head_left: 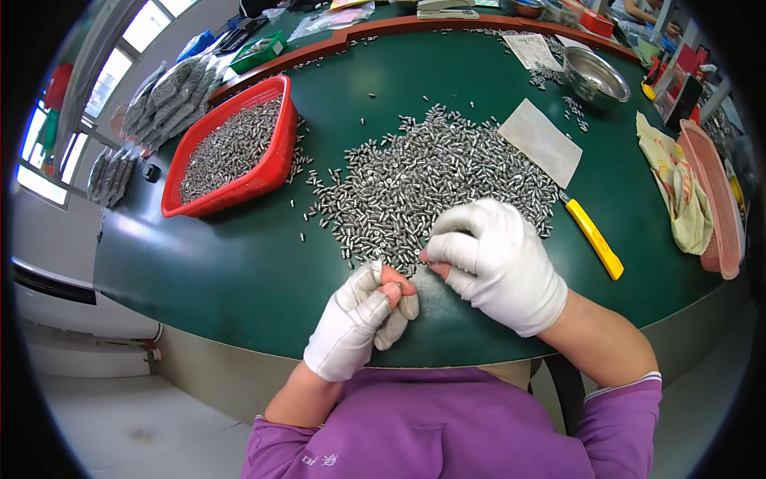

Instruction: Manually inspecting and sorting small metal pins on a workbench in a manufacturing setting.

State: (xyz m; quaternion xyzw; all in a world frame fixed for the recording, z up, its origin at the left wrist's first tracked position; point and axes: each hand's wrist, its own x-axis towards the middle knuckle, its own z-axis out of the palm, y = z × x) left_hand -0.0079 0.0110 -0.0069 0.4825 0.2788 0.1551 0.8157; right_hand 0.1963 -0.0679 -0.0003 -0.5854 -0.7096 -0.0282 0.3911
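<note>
A broad heap of small silvery metal parts (431, 172), short and cylindrical, lies spread over the green tabletop. At its near edge my right hand (499, 263), in a white glove with bare thumb and index tips, is closed in a pinch. Those fingertips touch the edge of the heap, and what they hold, if anything, is hidden. My left hand (359, 315), gloved the same way, is just left of it and nearer the table's front edge. Its bare thumb and forefinger are pressed together on something too small to make out.
A red plastic basket (283, 152) full of similar parts stands left. Right of the heap lie a grey-white card (542, 144) and a yellow-handled cutter (594, 239). A steel bowl (594, 76), a pink basket (710, 207) and filled bags (171, 104) sit farther out.
</note>
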